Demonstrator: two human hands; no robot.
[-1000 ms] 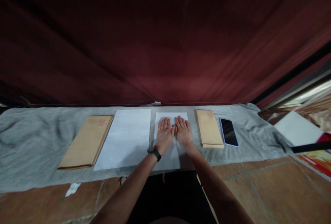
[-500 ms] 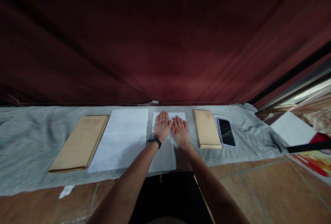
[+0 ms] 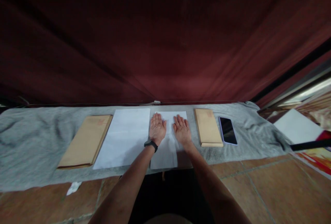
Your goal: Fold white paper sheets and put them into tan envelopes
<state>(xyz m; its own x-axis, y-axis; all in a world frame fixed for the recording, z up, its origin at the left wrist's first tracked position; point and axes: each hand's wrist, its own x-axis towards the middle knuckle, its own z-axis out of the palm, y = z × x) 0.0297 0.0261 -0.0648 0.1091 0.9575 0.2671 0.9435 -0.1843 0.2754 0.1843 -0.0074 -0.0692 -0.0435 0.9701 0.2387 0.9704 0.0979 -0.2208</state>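
Note:
In the head view a white sheet of paper (image 3: pixel 165 158), seemingly folded, lies in front of me on a grey cloth (image 3: pixel 31 141). My left hand (image 3: pixel 157 127), with a black band on its wrist, rests flat at the sheet's left edge, palm down. On the sheet's right part lies my right hand (image 3: pixel 182 129), its fingers slightly spread. Between the two hands a strip of paper shows. Left of them is a stack of larger white paper (image 3: pixel 126 134). A small stack of brown envelopes (image 3: pixel 210 125) sits to the right of my right hand.
Larger brown envelopes (image 3: pixel 86 139) are stacked at the left. A phone (image 3: pixel 228 130) lies beside the small envelopes. A dark red surface (image 3: pixel 165 61) rises behind the cloth. On the tiled floor (image 3: pixel 274 182) is a white scrap (image 3: pixel 73 188) near the cloth's front edge.
My hands have moved apart across the sheet, the left one sliding left, the right one slightly right. The view has shifted a little.

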